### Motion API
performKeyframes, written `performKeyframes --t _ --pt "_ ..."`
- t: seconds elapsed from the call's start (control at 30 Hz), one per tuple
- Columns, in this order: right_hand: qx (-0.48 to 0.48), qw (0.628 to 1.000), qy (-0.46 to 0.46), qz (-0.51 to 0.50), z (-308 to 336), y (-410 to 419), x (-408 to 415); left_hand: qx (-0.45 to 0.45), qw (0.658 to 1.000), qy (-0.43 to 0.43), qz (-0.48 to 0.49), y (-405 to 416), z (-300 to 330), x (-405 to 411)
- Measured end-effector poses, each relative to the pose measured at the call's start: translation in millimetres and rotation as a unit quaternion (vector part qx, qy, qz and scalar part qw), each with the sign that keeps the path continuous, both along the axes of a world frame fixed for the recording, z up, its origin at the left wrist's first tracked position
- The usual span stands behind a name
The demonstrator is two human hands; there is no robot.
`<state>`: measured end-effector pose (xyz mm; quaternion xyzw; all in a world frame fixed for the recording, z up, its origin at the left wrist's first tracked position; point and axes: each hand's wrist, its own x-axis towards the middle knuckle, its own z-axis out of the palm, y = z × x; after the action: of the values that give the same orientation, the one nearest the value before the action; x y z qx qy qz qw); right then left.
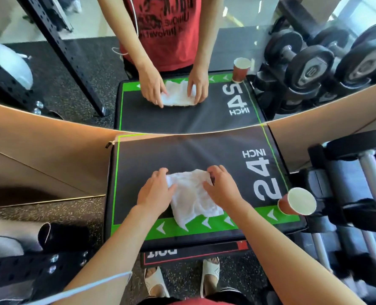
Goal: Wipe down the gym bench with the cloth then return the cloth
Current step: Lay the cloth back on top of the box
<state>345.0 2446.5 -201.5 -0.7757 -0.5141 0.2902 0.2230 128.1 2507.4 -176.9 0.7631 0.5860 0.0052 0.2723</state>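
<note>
a crumpled white cloth (191, 194) lies on the black padded bench top (151, 155), its near corner spilling over the green arrow strip (244, 219) at the front edge, and both hands are on it: the left hand (157, 190) presses its left side with fingers curled over the far corner, while the right hand (221, 186) grips the far right edge with bent fingers. a red paper cup (297, 204) stands at the bench's right front corner, beside the white "24 inch" print (264, 175), with a rack of dumbbells (358, 183) just to the right. a mirror (193, 62) behind the bench reflects the scene.
</note>
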Motion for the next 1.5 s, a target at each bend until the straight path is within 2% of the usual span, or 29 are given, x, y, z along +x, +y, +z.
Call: performKeyframes --t 0.1,0.2,0.47,0.6,0.7,0.8,0.9,1.03,1.2,1.33,1.5 --pt "-0.015 1.0 -0.011 -0.008 -5 -23 -3 0.088 0.995 0.011 -0.037 -34 -9 0" --pt "-0.028 0.999 -0.023 -0.002 -8 -37 -13 0.142 0.985 -0.036 -0.095 -61 -18 0" --pt "-0.005 1.0 -0.007 0.012 4 -30 -17 0.144 0.967 -0.041 -0.204 -69 -27 -18" --pt "-0.039 0.999 0.016 0.018 12 -32 0 0.115 0.962 -0.044 -0.242 -57 -23 -30" --pt "-0.07 0.997 -0.026 0.029 14 -38 0 0.087 0.956 -0.018 -0.281 -56 -18 -29" --pt "-0.01 0.988 -0.135 0.067 15 -45 -5 0.153 0.947 -0.037 -0.281 -58 -18 -25" --pt "0.059 0.966 -0.173 0.181 11 -50 -18 0.158 0.943 -0.058 -0.287 -54 -24 -17" --pt "0.031 0.96 -0.132 0.245 -3 -61 -7 0.109 0.947 0.04 -0.3 -50 -35 -21" --pt "0.027 0.956 -0.127 0.262 -18 -75 2 0.119 0.947 0.038 -0.296 -48 -39 -35" --pt "0.039 0.954 -0.116 0.275 -22 -58 -10 0.138 0.948 0.03 -0.284 -45 -41 -38" --pt "0.062 0.946 -0.105 0.301 -20 -23 -33 0.109 0.958 0.032 -0.265 -13 -40 -69"
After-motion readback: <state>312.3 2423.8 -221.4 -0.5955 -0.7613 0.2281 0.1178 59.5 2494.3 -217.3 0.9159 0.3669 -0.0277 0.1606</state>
